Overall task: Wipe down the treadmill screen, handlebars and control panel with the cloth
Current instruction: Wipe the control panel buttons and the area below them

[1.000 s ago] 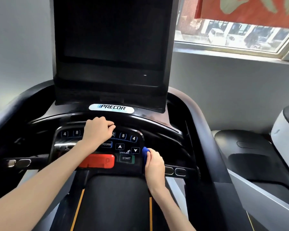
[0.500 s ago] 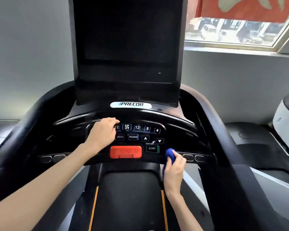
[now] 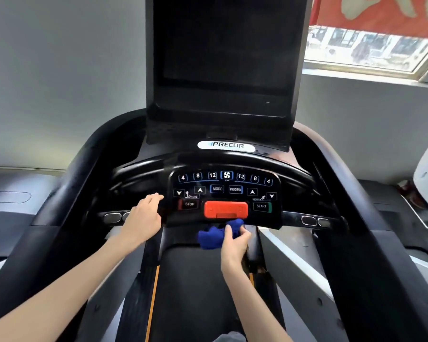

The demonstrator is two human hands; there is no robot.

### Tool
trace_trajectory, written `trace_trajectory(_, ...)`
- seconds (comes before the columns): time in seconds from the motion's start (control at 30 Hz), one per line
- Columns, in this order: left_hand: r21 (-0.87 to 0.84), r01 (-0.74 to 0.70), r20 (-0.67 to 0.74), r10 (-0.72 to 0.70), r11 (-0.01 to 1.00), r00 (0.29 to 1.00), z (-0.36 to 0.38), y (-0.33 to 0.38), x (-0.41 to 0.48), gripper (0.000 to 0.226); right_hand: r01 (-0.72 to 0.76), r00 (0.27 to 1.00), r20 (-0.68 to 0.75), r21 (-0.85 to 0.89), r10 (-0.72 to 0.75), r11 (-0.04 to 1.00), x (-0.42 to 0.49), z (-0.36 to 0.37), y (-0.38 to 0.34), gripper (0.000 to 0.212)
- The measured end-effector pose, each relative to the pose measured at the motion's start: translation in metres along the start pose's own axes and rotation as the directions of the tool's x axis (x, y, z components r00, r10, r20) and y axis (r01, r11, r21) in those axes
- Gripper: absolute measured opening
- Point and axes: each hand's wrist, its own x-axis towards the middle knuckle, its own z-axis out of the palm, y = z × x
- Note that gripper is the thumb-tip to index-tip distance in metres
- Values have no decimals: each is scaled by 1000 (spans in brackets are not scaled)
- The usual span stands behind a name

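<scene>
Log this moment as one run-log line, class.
stage: control panel lower edge | right hand: grips blue cloth under red button | left hand: fingers relaxed, beside panel's left edge

The left hand (image 3: 143, 218) was extended palm down, fingers loosely spread, holding nothing. To its right, the right hand (image 3: 234, 243) gripped a crumpled blue cloth (image 3: 214, 236), thumb on top, bare forearm angled inward.

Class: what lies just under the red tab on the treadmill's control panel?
Below the red tab is a bunched blue cloth, gripped by the right hand, at the control panel's lower edge. Cloth and hand cover that part of the edge.
</scene>
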Motion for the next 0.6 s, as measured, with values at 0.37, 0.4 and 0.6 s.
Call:
trace_trajectory(0.37,-141,36,46,-30,989,998,-1,-46,-8,44,-110,962,-234,136,140,985,9,17,-6,29)
trace_trajectory(0.4,-145,31,54,-23,989,998,1,-45,-7,46,-115,971,-198,121,137,986,-3,31,-1,28)
trace_trajectory(0.6,-169,1,20,2,986,1000,2,-46,-8,46,-95,993,73,21,93,995,-60,81,22,18)
